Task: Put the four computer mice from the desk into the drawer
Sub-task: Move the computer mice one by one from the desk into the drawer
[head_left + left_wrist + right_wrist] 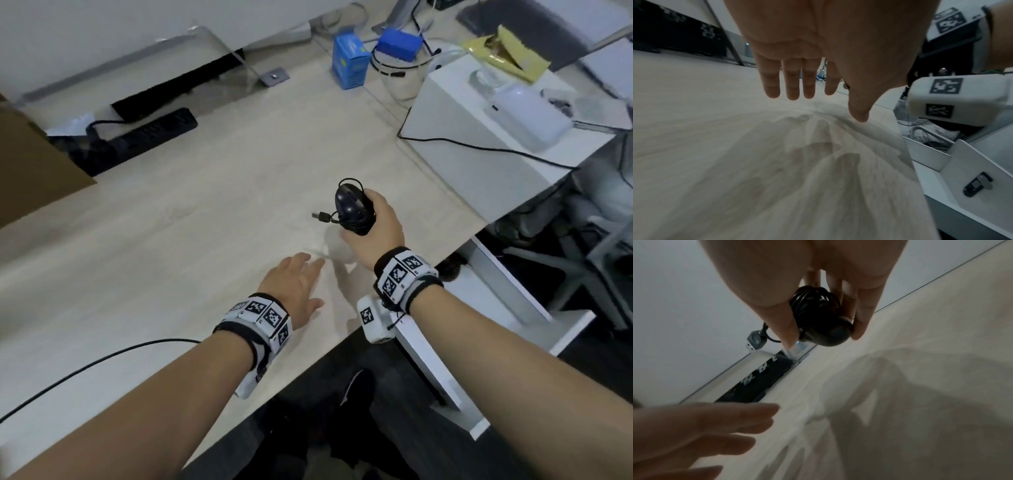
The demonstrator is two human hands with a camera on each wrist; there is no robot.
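Note:
My right hand [371, 226] grips a black wired mouse [352, 210] above the pale wooden desk [171, 240], its cable wound round the body and the USB plug [320, 216] sticking out to the left. In the right wrist view the thumb and fingers [861, 319] pinch the mouse [824, 327] from both sides. My left hand [298, 284] hovers flat just over the desk, left of the right wrist, fingers [791, 81] straight and holding nothing. A white open drawer [929, 151] shows below the desk's right edge, with something dark inside. No other mouse shows on the desk.
A black power strip [150, 133] lies at the back left beside a brown box [30, 164]. A blue carton [351, 61], a blue block on a white tub [399, 44] and a white cabinet [479, 150] with clutter stand at the back right. A black cable [102, 356] crosses the front left.

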